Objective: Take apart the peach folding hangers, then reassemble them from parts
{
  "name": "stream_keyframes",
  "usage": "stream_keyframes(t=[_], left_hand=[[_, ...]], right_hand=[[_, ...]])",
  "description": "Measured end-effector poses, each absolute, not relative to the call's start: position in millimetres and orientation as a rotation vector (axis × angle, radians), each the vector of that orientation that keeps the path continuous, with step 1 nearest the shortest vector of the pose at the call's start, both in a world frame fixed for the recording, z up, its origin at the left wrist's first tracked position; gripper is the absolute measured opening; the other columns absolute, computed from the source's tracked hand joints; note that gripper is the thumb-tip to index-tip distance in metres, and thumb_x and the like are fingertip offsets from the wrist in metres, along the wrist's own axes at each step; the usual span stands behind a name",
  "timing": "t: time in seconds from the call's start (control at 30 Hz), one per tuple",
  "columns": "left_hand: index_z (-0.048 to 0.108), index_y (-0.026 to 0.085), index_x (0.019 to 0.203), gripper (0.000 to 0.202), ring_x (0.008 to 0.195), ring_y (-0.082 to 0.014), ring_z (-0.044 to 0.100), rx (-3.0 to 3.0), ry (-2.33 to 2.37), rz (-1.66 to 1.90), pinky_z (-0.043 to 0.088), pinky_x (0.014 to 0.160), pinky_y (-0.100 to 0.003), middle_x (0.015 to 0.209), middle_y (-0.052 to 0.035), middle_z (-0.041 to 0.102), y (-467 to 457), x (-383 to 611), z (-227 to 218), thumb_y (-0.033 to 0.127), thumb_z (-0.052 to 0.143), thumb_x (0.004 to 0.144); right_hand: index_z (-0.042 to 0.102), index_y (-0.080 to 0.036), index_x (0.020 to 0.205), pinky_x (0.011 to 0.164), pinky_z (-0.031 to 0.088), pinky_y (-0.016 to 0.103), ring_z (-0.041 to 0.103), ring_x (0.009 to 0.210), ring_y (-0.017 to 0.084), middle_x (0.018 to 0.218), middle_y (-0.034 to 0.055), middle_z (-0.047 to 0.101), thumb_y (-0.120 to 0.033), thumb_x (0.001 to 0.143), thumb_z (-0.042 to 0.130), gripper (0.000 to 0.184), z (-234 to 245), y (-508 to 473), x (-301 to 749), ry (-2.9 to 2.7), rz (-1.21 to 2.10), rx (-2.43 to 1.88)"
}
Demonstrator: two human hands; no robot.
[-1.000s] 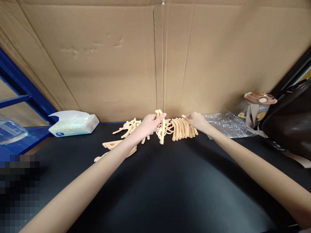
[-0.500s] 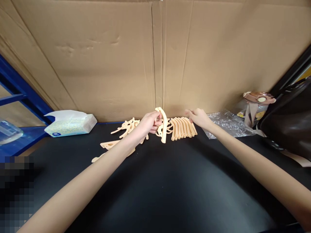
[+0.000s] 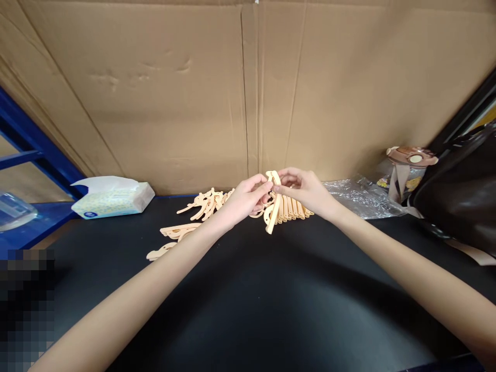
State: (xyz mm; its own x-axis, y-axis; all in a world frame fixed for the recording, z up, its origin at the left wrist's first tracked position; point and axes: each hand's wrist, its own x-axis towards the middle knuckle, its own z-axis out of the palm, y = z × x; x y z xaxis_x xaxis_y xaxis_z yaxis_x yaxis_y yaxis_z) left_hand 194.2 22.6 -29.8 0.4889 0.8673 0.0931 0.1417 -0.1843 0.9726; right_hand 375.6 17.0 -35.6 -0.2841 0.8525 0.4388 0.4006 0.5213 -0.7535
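Note:
Upright between my hands is a curved beige hanger piece [image 3: 273, 213], apparently part of a folding clothes hanger. My left hand [image 3: 248, 199] pinches it near its upper part, from the left. From the other side, my right hand [image 3: 306, 192] grips the same upper part with thumb and fingers; some fingertips are hidden. Just behind it, a neat row of similar beige pieces [image 3: 293, 209] lies side by side, partly covered by my right hand. A loose heap of thin beige curved parts [image 3: 209, 202] lies beyond my left forearm.
Further beige pieces [image 3: 176, 231] lie near my left forearm. A tissue pack [image 3: 112, 199] sits at the left by a blue frame [image 3: 46, 160]. Crumpled clear plastic [image 3: 356, 199], a strapped bottle [image 3: 413, 160] and a dark bag [image 3: 461, 196] stand right. Cardboard [image 3: 174, 93] walls the back.
My right hand has come left from the row and closed on the hanger piece. My left hand has carried it slightly right, and the piece now leans the other way.

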Motion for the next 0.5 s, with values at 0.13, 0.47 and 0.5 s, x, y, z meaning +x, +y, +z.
stream_keyframes(t=[0.13, 0.47, 0.5], left_hand=[[0.054, 0.018, 0.076, 0.021, 0.040, -0.0052, 0.021, 1.762, 1.075, 0.868, 0.015, 0.041, -0.021, 0.054, 0.0067, 0.028, 25, 187, -25, 0.031, 0.046, 0.091], [0.056, 0.021, 0.085, 0.021, 0.047, -0.0097, 0.036, 2.220, 1.077, 0.775, 0.025, 0.047, -0.021, 0.056, 0.0052, 0.041, 26, 180, -23, 0.034, 0.041, 0.092], [0.056, 0.021, 0.085, 0.021, 0.048, -0.0097, 0.037, 2.223, 1.067, 0.776, 0.026, 0.047, -0.021, 0.057, 0.0050, 0.043, 27, 180, -23, 0.034, 0.041, 0.092]], right_hand=[[0.066, -0.020, 0.101, 0.066, 0.042, 0.029, 0.058, 0.072, 0.015, 0.087, 0.0037, 0.069, -0.039, 0.085, 0.057, 0.027, -30, 15, 380, -1.949, 0.366, -1.178], [0.066, -0.020, 0.098, 0.063, 0.040, 0.027, 0.055, 0.070, 0.015, 0.086, 0.0031, 0.068, -0.040, 0.086, 0.055, 0.026, -25, 18, 389, -1.964, 0.470, -1.227], [0.065, -0.020, 0.098, 0.063, 0.040, 0.027, 0.056, 0.071, 0.015, 0.086, 0.0035, 0.068, -0.041, 0.087, 0.053, 0.027, -25, 18, 391, -1.983, 0.469, -1.207]])
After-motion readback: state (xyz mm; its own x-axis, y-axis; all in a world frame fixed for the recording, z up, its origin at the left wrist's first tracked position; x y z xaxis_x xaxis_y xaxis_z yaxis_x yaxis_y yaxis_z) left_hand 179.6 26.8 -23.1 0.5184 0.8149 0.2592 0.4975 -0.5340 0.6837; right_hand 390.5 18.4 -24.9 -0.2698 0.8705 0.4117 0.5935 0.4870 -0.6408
